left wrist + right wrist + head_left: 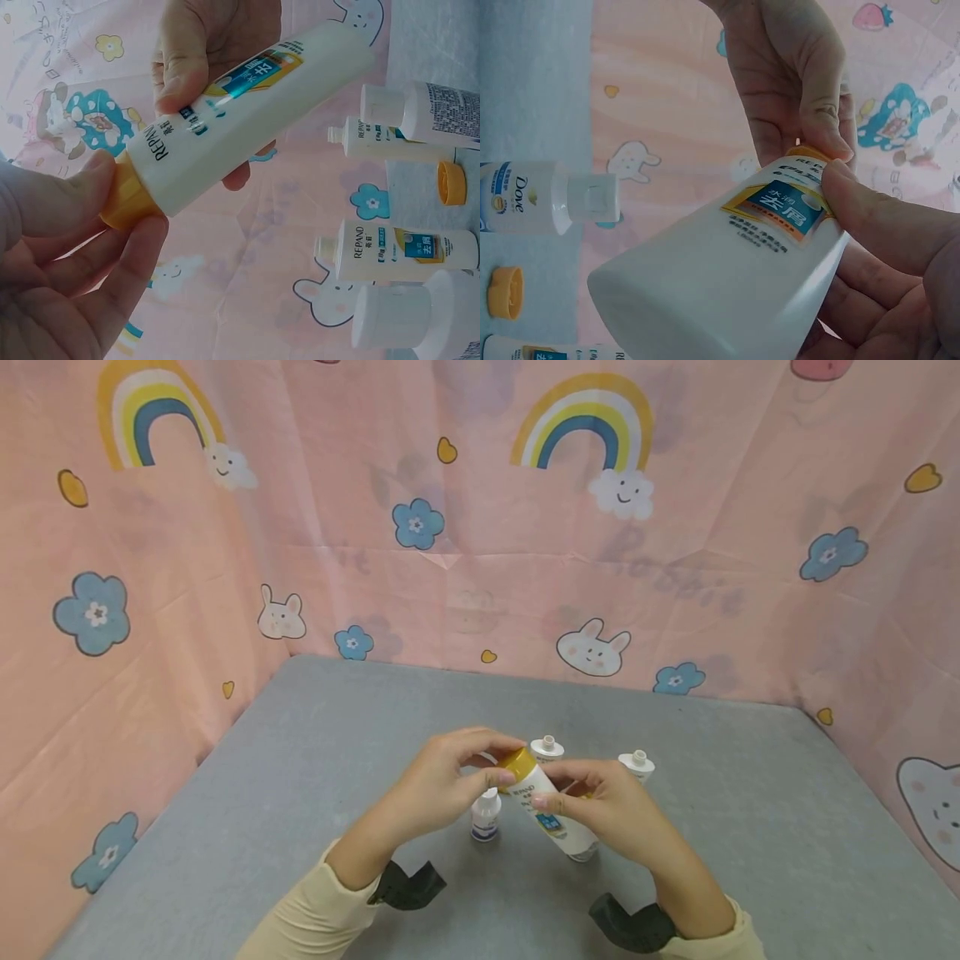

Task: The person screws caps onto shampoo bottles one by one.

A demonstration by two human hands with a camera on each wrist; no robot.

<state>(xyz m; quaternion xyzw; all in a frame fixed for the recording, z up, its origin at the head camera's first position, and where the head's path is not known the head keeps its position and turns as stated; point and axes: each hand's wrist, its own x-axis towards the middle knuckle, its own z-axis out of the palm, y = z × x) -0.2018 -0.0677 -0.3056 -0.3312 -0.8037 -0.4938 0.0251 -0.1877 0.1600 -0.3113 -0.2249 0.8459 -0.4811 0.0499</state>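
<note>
Tilted between both hands is a white REPAND shampoo bottle (545,806) with a yellow cap (133,196). My left hand (446,781) pinches that cap between thumb and fingers. Around the bottle's body my right hand (611,806) curls, its thumb lying near the label (784,206). The cap sits on the bottle's top end, and the base points down toward my right side. Right below my left hand stands a small white-capped bottle (485,818).
Two capless REPAND bottles (547,747) (409,251) stand upright behind my hands. A Dove bottle (525,199) with a white flip cap is close by. One loose yellow cap (452,183) lies on the grey table (337,718). Pink printed cloth (480,577) encloses the table.
</note>
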